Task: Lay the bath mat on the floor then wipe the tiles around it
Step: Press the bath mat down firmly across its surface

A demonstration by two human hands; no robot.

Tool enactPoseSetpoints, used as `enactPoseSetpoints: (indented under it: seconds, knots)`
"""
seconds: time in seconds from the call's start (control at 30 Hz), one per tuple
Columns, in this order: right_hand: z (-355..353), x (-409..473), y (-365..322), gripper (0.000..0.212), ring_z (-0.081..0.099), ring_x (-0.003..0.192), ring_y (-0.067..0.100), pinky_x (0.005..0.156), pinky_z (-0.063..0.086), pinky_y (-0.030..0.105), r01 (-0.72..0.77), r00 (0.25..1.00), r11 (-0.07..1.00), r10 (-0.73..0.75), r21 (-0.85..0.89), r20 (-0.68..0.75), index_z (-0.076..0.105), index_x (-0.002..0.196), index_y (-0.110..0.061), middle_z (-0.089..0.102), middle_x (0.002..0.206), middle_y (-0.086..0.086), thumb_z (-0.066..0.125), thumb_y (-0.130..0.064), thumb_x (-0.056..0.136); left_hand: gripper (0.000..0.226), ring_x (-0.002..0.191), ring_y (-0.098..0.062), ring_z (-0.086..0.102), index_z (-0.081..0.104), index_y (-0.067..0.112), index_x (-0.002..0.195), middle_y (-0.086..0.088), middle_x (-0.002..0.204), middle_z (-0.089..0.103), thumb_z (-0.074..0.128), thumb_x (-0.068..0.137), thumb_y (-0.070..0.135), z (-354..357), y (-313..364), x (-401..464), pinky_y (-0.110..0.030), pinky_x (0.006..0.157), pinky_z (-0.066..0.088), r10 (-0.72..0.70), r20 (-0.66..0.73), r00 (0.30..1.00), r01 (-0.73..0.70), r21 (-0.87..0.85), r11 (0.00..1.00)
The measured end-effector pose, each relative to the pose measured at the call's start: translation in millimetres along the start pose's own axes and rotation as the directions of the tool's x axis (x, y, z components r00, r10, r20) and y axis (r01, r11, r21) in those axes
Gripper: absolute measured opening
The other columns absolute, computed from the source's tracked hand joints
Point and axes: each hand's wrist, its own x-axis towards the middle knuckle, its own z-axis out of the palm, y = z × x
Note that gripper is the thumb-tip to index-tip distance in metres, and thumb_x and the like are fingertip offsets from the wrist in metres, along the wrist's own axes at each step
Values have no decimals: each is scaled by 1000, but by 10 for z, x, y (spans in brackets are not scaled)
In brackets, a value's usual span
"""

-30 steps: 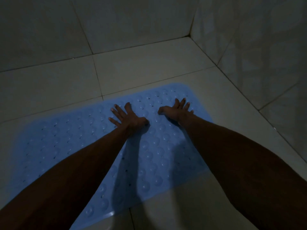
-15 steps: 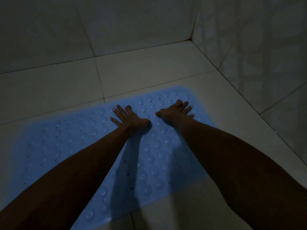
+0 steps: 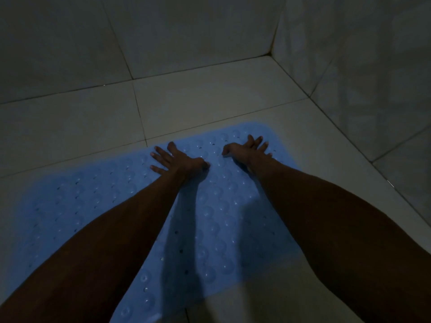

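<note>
A light blue rubber bath mat point(image 3: 88, 201) with rows of round suction bumps lies flat on the pale floor tiles point(image 3: 210, 101), running from the lower left toward the right wall. My left hand point(image 3: 173, 160) presses flat on the mat's far part, fingers spread. My right hand point(image 3: 249, 149) presses flat near the mat's far right corner, fingers straight and fanned. Both forearms cross over the mat and hide part of its middle. No cloth shows.
The room is dim. A tiled back wall point(image 3: 163, 31) and a tiled right wall point(image 3: 361, 78) meet in a corner point(image 3: 271, 54) just beyond the mat. Bare floor tiles lie between the mat and both walls.
Both hands have slid a little farther along the mat toward its far edge, and the right hand's fingers have spread flatter. The mat stays where it was.
</note>
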Motion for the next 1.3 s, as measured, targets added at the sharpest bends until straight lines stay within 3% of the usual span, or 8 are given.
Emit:
enactPoseSetpoints:
  seconds: [0.17,0.3,0.43,0.57,0.77,0.9,1.1,1.3]
  knots:
    - [124,14,-4,131,-37,140,32,111,-23,58,-18,999,999,17,-46,-32,-18,153,-18,-37,155,9,60,-81,68,127,143,-38,-20,-7,17,153,-17,156,-21,74,66,62,-139,-21,43,-60,112,-8,61,74,995,-64,43,997]
    - [134,28,-56,134,-39,139,32,110,-24,58,-46,998,998,44,-37,-48,-19,153,-17,-39,153,10,65,-77,68,135,139,-39,-30,-13,21,151,-20,152,-31,74,60,69,-136,66,-11,-62,110,-14,-60,130,990,47,106,993]
    - [51,-9,-271,131,-33,141,39,113,-17,61,-144,989,987,141,-64,-52,-23,151,-11,-38,153,17,72,-61,75,142,138,-40,-31,-13,19,151,-20,151,-33,78,54,69,-257,107,83,-64,108,-14,-72,191,979,48,132,990]
    - [-47,18,-429,128,-28,143,41,114,-15,60,-43,996,984,28,-173,-86,-26,150,-10,-37,153,19,74,-49,80,148,138,-38,-31,-11,17,152,-17,153,-31,77,48,73,-276,22,141,-64,109,-15,-16,206,978,-10,127,992]
    - [-150,281,-390,140,-24,144,42,116,-5,62,-73,994,986,84,-148,67,-26,150,-12,-33,156,15,80,-56,70,135,142,-34,-26,3,16,153,-15,157,-21,70,53,78,-185,37,110,-60,110,-17,2,81,997,-2,-7,1000]
    - [-36,328,-301,138,-31,142,38,112,-11,66,-34,999,995,37,-96,38,-20,153,-19,-34,156,10,75,-62,62,132,144,-37,-19,-3,14,153,-16,157,-18,75,59,63,-194,62,268,-58,112,-10,-35,100,994,41,-57,998]
    - [71,270,-292,133,-34,142,32,110,-22,60,-11,1000,997,9,-75,-29,-21,152,-18,-36,156,7,59,-82,68,150,142,-44,-18,-16,14,151,-23,154,-22,80,48,66,-418,133,361,-60,112,-6,-121,153,981,116,40,992]
    - [92,282,-362,137,-36,141,32,110,-23,59,-72,996,995,68,-63,-52,-23,152,-16,-38,154,8,64,-80,66,155,140,-41,-26,-23,16,148,-21,152,-31,84,47,65,-423,182,343,-60,111,-10,-175,190,966,170,41,985]
